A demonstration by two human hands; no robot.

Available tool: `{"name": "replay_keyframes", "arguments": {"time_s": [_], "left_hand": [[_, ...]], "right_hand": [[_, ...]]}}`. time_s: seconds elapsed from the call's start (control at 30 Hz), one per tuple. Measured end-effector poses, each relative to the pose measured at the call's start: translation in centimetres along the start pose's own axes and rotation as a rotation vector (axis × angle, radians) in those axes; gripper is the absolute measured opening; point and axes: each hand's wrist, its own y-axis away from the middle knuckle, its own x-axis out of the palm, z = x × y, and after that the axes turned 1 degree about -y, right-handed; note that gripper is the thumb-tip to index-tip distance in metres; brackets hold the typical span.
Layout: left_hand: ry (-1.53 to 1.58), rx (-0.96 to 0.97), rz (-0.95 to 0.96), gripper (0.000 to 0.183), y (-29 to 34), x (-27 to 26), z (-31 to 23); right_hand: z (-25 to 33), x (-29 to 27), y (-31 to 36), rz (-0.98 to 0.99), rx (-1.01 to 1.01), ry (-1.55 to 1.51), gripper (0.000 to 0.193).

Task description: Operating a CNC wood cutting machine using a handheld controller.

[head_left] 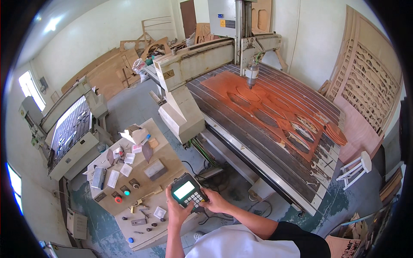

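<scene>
A black handheld controller (198,192) with a lit screen and pale keys is held above the front edge of the wooden control desk. My left hand (175,211) is closed around its left side, with the thumb over the lower keys. On the opposite edge, my right hand (216,202) grips it near the keypad. Beyond the desk, a spindle (252,75) hangs from a large router's gantry over a reddish-brown board (217,84) with curved cut-outs. That board lies on the slotted machine bed (245,133).
On the desk are a red knob (118,200), a green button (127,193), small boxes and loose bits. Wrenches (318,174) lie on the bed's near right corner. A white stool (365,162) stands right, a second machine (75,148) left. Cables (258,210) trail on the floor.
</scene>
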Motion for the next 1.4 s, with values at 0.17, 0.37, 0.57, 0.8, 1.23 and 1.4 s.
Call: {"name": "replay_keyframes", "arguments": {"time_s": [0.17,0.37,0.57,0.8,1.23,1.4], "left_hand": [[-0.04,0.013,-0.014,0.1,0.1,0.0,0.3],[-0.058,0.017,-0.021,0.1,0.2,0.0,0.7],[-0.086,0.031,-0.026,0.099,0.1,0.0,1.0],[-0.042,0.029,-0.021,0.099,0.1,0.0,1.0],[-0.024,-0.012,0.006,0.099,0.0,-0.3,0.0],[-0.073,0.03,-0.014,0.099,0.1,-0.2,0.7]], "right_hand": [[-0.6,0.2,-0.1,-0.004,-0.025,0.003,0.058],[0.0,0.0,-0.1,0.049,0.06,0.007,0.064],[-0.6,0.2,-0.1,0.032,0.037,-0.013,0.065],[-0.3,0.2,-0.1,0.022,0.024,-0.013,0.061],[-0.2,0.3,-0.1,-0.016,-0.032,0.0,0.057],[-0.3,0.3,-0.1,-0.008,-0.031,-0.006,0.057]]}}
